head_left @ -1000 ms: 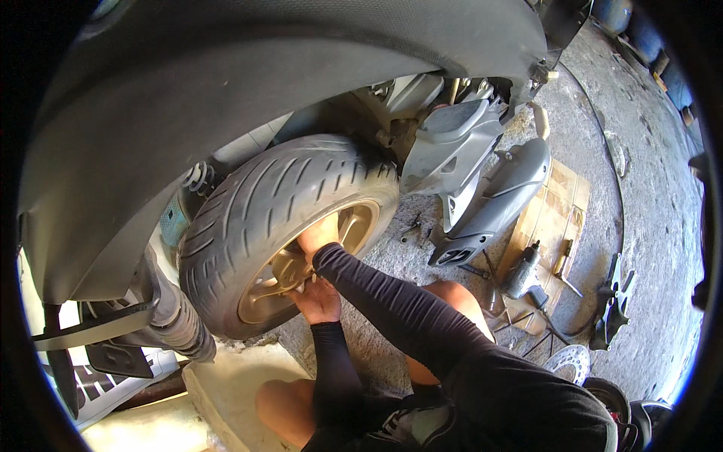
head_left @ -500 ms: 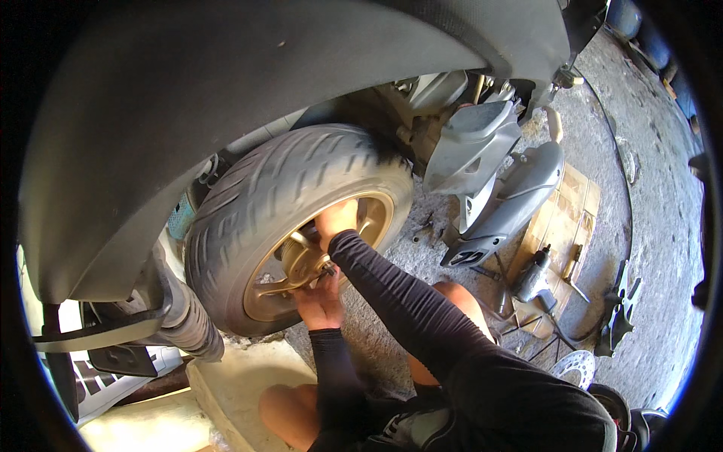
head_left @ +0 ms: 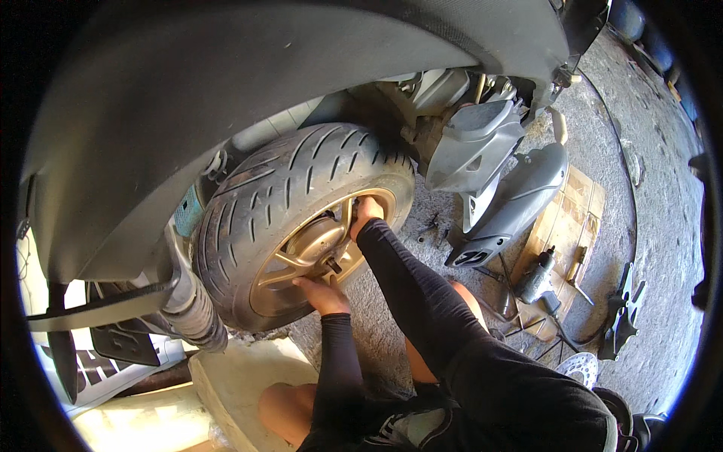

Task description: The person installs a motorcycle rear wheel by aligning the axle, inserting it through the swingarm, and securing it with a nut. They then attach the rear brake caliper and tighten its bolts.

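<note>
A scooter wheel with a black grooved tyre (head_left: 286,177) and a gold spoked rim stands upright under the dark bodywork. At its middle is a round hub (head_left: 315,239) with a dark axle end (head_left: 333,265) sticking out. My right hand (head_left: 367,216) is closed round a spoke near the rim's upper right side. Below the axle end, my left hand (head_left: 324,294) grips a lower spoke, thumb in front; its other fingers are mostly hidden behind the wheel.
Dark bodywork (head_left: 226,98) overhangs the wheel. A coil-sprung shock absorber (head_left: 197,320) stands close at its left. To the right are a grey exhaust cover (head_left: 512,207), cardboard (head_left: 568,207) with a power tool (head_left: 536,279), a black bracket (head_left: 623,313) and a brake disc (head_left: 580,368).
The wheel has stopped blurring and its spokes have turned. My right hand has shifted slightly right along the rim, and my left hand has moved a little, leaving the axle end exposed.
</note>
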Demonstrator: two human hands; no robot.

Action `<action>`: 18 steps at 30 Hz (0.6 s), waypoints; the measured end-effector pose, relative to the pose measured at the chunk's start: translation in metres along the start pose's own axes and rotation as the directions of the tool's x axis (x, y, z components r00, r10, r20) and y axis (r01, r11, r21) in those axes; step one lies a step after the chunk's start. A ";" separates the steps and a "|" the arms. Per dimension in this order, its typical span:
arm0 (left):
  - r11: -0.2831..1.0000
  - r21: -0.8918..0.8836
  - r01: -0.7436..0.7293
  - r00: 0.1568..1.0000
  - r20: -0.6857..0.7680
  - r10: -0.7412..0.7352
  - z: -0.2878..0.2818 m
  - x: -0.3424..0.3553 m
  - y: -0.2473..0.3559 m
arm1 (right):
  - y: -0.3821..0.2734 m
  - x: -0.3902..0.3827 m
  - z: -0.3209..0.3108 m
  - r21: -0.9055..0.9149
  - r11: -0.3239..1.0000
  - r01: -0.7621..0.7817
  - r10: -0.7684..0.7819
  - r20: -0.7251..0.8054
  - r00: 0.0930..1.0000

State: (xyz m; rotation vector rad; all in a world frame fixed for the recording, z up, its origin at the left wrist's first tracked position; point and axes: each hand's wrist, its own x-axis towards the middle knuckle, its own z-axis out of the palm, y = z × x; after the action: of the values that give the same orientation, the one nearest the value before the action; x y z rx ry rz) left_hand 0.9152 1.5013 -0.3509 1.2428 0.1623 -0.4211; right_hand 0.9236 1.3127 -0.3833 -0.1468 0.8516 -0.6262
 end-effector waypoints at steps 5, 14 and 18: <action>0.994 -0.106 -0.017 0.999 0.049 0.022 0.014 0.018 -0.005 | -0.002 0.009 0.003 -0.144 0.987 0.070 -0.073 -0.013 0.997; 0.975 0.137 0.172 0.969 0.156 -0.193 0.000 0.029 0.033 | 0.000 0.015 0.027 0.076 0.997 -0.011 0.019 -0.101 0.995; 0.898 0.388 0.210 0.942 0.166 -0.292 -0.017 0.031 0.049 | 0.006 0.030 0.007 -0.872 0.172 0.458 -0.386 0.368 0.846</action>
State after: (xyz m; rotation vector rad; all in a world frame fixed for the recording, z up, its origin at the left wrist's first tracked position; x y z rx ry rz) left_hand 0.9651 1.5232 -0.3236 1.5361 0.0549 -0.8430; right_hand 0.9463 1.3000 -0.4007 -1.5990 1.0380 -0.5398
